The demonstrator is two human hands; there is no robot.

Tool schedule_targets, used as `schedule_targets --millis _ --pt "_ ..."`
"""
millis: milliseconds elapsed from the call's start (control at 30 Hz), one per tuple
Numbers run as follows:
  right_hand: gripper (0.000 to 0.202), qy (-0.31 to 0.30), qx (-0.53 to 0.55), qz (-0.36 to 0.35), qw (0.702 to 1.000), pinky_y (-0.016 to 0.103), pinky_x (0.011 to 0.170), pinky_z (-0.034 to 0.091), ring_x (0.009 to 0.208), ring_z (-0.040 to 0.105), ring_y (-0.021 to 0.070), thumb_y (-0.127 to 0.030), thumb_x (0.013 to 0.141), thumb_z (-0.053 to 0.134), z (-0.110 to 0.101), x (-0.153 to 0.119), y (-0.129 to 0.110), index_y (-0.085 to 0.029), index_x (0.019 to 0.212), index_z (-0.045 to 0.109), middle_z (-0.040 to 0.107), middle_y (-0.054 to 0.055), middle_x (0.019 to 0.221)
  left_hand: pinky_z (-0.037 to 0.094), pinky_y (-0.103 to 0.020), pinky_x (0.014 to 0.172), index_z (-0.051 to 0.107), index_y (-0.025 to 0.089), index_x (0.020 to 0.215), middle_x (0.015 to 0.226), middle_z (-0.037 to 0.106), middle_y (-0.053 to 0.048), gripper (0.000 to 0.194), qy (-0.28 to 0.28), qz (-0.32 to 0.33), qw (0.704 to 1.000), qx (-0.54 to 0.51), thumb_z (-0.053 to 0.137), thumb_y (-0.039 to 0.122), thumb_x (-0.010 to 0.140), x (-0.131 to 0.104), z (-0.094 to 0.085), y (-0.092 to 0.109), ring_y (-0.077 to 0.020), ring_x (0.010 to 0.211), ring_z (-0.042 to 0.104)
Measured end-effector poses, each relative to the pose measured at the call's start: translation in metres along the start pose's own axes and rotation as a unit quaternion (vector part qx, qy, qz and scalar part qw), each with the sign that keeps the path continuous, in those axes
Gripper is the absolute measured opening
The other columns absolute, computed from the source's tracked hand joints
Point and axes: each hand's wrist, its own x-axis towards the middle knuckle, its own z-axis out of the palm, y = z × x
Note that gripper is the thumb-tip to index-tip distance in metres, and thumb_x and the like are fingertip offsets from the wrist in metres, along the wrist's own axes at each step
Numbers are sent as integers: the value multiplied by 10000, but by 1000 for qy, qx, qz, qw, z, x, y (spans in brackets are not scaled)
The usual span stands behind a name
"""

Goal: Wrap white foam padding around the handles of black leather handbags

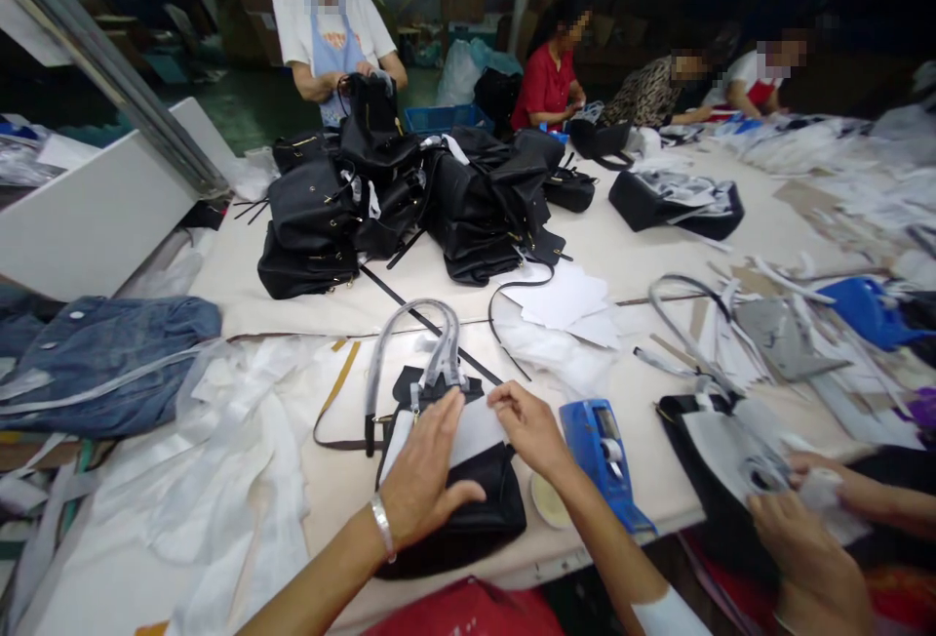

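Note:
A black bag (475,509) lies on the table in front of me, its handles (441,334) wrapped in clear plastic and standing up at the far side. A white sheet (477,429) rests on the bag. My left hand (428,475) lies over the sheet's left part with its fingers stretched out. My right hand (527,426) is at the sheet's upper right corner, thumb and fingers pinched on its edge. Just right of my right forearm stands a blue tape dispenser (596,451), with a round pale yellow object (550,501) beside it.
Black bags (483,197) are piled across the far table. White sheets (560,299) lie before them. Crumpled white wrapping (249,460) and a denim item (109,363) are at left. A co-worker's hands (797,519) handle another bag at right; several people stand or sit beyond.

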Motion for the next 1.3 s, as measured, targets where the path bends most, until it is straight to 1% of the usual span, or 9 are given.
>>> schedule_targets --millis 133,300,400,500,600,767,867,1033,1300 --pt "261 -57 147 33 987 263 658 483 755 616 145 -329 836 468 13 -15 5 -193 1041 553 645 32 900 401 -412 945 415 174 1333 1208 588 -150 518 8 -115 983 -143 483 359 854 -3 32 6 -278 1082 558" --pt "364 118 -28 129 984 302 644 464 755 615 202 -491 756 569 -2 -46 72 -168 924 580 646 72 823 484 -357 801 599 169 1118 963 695 -86 390 83 -281 875 -385 591 358 776 -11 33 -20 -248 878 637" --pt "379 74 -29 197 977 282 580 428 665 594 199 -545 696 615 7 -61 106 -169 732 583 611 38 651 509 -342 688 598 139 1104 874 708 -90 444 72 -329 815 -472 646 371 728 -14 28 -23 -228 742 654" --pt "376 37 130 264 955 246 486 374 514 529 150 -533 689 620 26 -64 119 -166 641 548 535 -10 528 510 -320 631 606 116 1065 821 708 -94 447 70 -340 795 -498 667 382 711 -15 29 -24 -213 679 653" --pt "351 84 257 296 916 232 498 391 523 523 129 -438 638 687 37 -60 119 -163 824 570 553 -30 579 504 -307 622 610 116 1053 815 708 -87 452 89 -343 796 -491 681 383 696 -15 30 -29 -204 663 650" --pt "702 191 345 231 889 212 542 418 605 528 106 -315 588 757 31 -60 103 -228 1200 426 581 -32 780 492 -290 636 624 133 1039 838 707 -81 414 146 -342 820 -435 660 374 704 -10 32 -40 -224 761 649" --pt "665 127 408 185 885 206 557 427 652 535 104 -288 650 732 25 -64 84 -261 1236 419 576 -22 841 487 -282 622 650 131 964 789 704 -77 342 128 -342 821 -439 659 350 700 -2 43 -37 -217 730 640" --pt "420 -3 404 128 906 198 588 436 757 551 117 -265 735 669 15 -64 58 -224 1127 526 597 24 958 492 -300 604 656 110 912 765 699 -93 294 51 -356 782 -508 655 322 707 16 68 -23 -196 640 633" --pt "327 -27 296 99 950 278 554 497 606 564 128 -347 745 643 11 -46 61 -213 1001 492 603 7 836 505 -347 663 626 100 1059 860 685 -120 465 -2 -284 743 -606 652 434 737 30 77 -5 -200 674 641"
